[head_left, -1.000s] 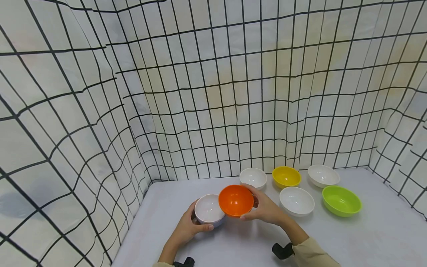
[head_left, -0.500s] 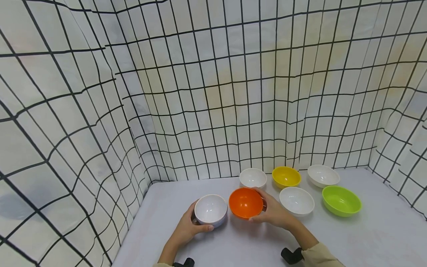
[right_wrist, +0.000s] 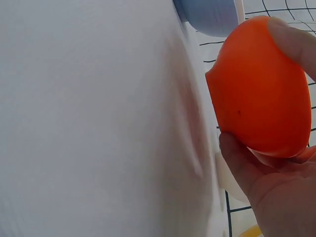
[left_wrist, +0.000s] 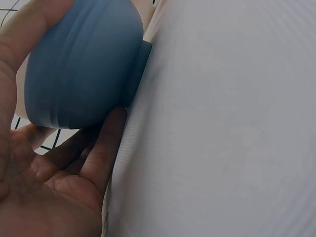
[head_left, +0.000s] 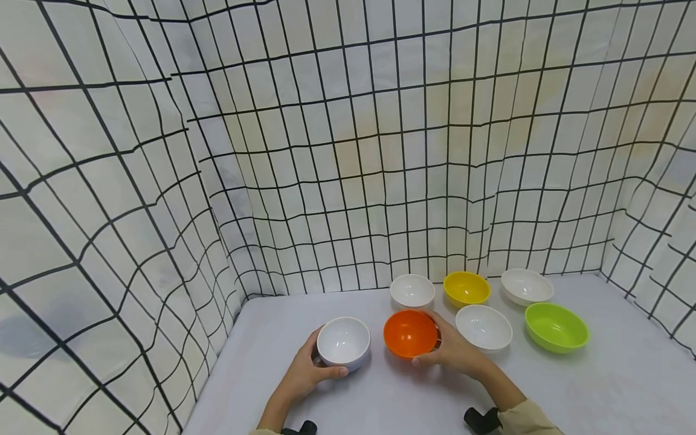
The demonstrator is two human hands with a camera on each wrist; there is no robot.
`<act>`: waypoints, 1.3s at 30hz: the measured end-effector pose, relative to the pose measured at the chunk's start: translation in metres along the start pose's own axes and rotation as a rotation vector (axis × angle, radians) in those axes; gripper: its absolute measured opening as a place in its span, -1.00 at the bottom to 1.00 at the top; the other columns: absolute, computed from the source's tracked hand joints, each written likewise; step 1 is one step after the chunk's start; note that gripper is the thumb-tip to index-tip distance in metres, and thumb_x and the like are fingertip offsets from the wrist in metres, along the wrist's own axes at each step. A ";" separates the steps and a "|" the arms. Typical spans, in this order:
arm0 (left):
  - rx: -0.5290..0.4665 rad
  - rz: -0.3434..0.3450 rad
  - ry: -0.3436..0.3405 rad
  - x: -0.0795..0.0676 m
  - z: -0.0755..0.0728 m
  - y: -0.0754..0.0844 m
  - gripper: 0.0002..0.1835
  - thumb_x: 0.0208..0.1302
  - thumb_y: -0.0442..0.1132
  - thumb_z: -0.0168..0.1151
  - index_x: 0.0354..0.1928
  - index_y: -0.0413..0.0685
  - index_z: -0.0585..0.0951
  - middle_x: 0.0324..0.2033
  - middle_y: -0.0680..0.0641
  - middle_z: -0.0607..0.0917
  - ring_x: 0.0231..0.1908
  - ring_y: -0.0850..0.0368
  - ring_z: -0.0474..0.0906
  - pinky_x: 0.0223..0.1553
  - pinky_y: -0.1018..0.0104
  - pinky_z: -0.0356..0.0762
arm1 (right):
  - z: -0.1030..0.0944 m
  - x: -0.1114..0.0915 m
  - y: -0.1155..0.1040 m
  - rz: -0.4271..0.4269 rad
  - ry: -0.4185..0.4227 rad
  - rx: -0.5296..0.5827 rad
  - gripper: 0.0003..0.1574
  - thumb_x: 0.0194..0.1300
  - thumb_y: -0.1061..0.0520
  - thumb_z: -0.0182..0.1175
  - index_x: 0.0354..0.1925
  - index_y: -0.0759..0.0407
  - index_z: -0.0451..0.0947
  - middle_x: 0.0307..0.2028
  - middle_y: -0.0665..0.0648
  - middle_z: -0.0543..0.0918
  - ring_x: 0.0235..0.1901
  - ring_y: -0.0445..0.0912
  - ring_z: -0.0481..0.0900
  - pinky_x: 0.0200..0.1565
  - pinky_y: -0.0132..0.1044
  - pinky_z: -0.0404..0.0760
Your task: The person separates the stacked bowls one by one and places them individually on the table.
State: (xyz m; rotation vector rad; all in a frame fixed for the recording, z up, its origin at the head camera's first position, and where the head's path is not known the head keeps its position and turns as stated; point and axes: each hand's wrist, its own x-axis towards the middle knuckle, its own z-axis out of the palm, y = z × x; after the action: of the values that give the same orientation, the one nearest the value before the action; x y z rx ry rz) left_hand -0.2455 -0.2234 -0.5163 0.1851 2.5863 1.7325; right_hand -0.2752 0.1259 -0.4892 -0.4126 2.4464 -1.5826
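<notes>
A bowl (head_left: 343,341), blue outside and white within, stands upright on the table left of centre. My left hand (head_left: 306,370) grips its left side, thumb in front and fingers behind; in the left wrist view the blue wall (left_wrist: 86,64) and its foot meet the table. Whether a second white bowl nests inside, I cannot tell. To the right, my right hand (head_left: 454,350) holds an orange bowl (head_left: 410,334) by its right side. The right wrist view has the orange bowl (right_wrist: 264,89) just off the table, with a shadow beneath. The two bowls are apart.
Behind and right of the orange bowl stand a white bowl (head_left: 412,292), a yellow bowl (head_left: 466,289), another white bowl (head_left: 484,328), a third white bowl (head_left: 527,287) and a green bowl (head_left: 557,327). Black netting (head_left: 348,145) over white sheeting walls the back and sides of the table (head_left: 380,405).
My right hand has carried the orange bowl rightward and slightly down, away from the blue bowl whose rim it overlapped in view. The left hand and its bowl have stayed put.
</notes>
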 end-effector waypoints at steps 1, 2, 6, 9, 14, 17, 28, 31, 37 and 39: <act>-0.003 0.003 0.000 0.000 0.000 0.000 0.19 -0.15 -0.06 0.72 0.55 0.07 0.23 0.42 -0.10 0.47 0.42 -0.20 0.39 0.49 -0.31 0.23 | 0.000 0.000 0.000 0.005 0.006 -0.004 0.36 -0.09 -0.02 0.66 0.55 0.01 0.13 0.43 0.13 0.42 0.37 0.14 0.41 0.36 0.20 0.52; -0.001 0.009 -0.002 0.000 0.000 0.000 0.19 -0.14 -0.07 0.72 0.55 0.07 0.22 0.42 -0.11 0.47 0.42 -0.20 0.39 0.48 -0.31 0.24 | 0.000 0.000 0.000 0.013 0.012 -0.012 0.37 -0.10 -0.02 0.67 0.55 0.01 0.13 0.42 0.13 0.42 0.36 0.13 0.42 0.36 0.21 0.52; 0.001 0.017 -0.004 -0.001 0.000 0.000 0.18 -0.14 -0.07 0.72 0.55 0.08 0.24 0.42 -0.12 0.48 0.41 -0.20 0.40 0.47 -0.31 0.26 | 0.000 -0.001 0.001 0.041 0.031 -0.030 0.38 -0.12 -0.01 0.68 0.55 0.02 0.13 0.43 0.13 0.41 0.36 0.12 0.42 0.37 0.22 0.49; 0.005 0.018 -0.005 -0.001 0.000 0.000 0.17 -0.13 -0.07 0.72 0.55 0.08 0.24 0.42 -0.12 0.48 0.41 -0.21 0.40 0.46 -0.31 0.28 | 0.000 0.000 0.002 0.058 0.039 -0.036 0.40 -0.12 -0.01 0.67 0.55 0.05 0.11 0.43 0.13 0.40 0.37 0.12 0.41 0.38 0.24 0.47; -0.006 0.023 -0.005 -0.001 0.000 0.000 0.17 -0.13 -0.10 0.72 0.55 0.08 0.24 0.42 -0.11 0.48 0.41 -0.19 0.40 0.46 -0.31 0.27 | 0.000 0.001 0.006 0.060 0.037 0.000 0.39 -0.09 0.00 0.66 0.56 0.05 0.09 0.44 0.13 0.39 0.37 0.12 0.39 0.40 0.24 0.45; -0.018 0.024 -0.006 -0.001 0.000 0.001 0.16 -0.13 -0.12 0.72 0.55 0.09 0.25 0.42 -0.09 0.48 0.41 -0.18 0.40 0.46 -0.30 0.27 | 0.000 0.002 0.008 0.064 0.031 0.018 0.39 -0.06 -0.01 0.64 0.57 0.03 0.06 0.44 0.14 0.37 0.38 0.13 0.37 0.41 0.24 0.44; -0.014 0.018 -0.005 -0.001 0.000 0.001 0.17 -0.14 -0.11 0.72 0.55 0.11 0.25 0.42 -0.09 0.48 0.41 -0.18 0.40 0.47 -0.32 0.26 | -0.001 0.001 0.011 0.094 0.022 0.022 0.44 -0.02 -0.01 0.62 0.61 0.07 -0.06 0.48 0.18 0.30 0.40 0.17 0.33 0.41 0.30 0.40; -0.016 0.016 -0.004 -0.001 0.000 0.001 0.16 -0.14 -0.11 0.72 0.54 0.12 0.25 0.42 -0.09 0.48 0.41 -0.17 0.40 0.47 -0.32 0.25 | -0.002 0.001 0.011 0.102 0.020 0.024 0.47 -0.02 -0.01 0.61 0.62 0.10 -0.10 0.50 0.21 0.27 0.42 0.19 0.30 0.42 0.33 0.36; -0.025 0.009 -0.002 -0.002 0.000 0.004 0.15 -0.12 -0.13 0.72 0.54 0.11 0.25 0.41 -0.08 0.49 0.40 -0.15 0.42 0.45 -0.29 0.30 | -0.003 -0.001 0.013 0.110 0.019 0.030 0.49 0.00 0.00 0.60 0.63 0.14 -0.15 0.53 0.27 0.20 0.45 0.25 0.24 0.44 0.43 0.23; -0.019 0.009 -0.003 -0.002 0.000 0.004 0.15 -0.12 -0.12 0.71 0.54 0.12 0.25 0.41 -0.07 0.49 0.40 -0.15 0.42 0.45 -0.28 0.31 | -0.004 -0.001 0.013 0.110 0.020 0.030 0.50 0.01 0.01 0.59 0.63 0.15 -0.16 0.55 0.29 0.18 0.47 0.26 0.22 0.45 0.45 0.19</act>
State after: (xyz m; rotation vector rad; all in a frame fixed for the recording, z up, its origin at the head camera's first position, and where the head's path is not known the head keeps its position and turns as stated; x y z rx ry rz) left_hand -0.2431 -0.2224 -0.5131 0.2000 2.5695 1.7578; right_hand -0.2772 0.1340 -0.4993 -0.2530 2.4119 -1.5835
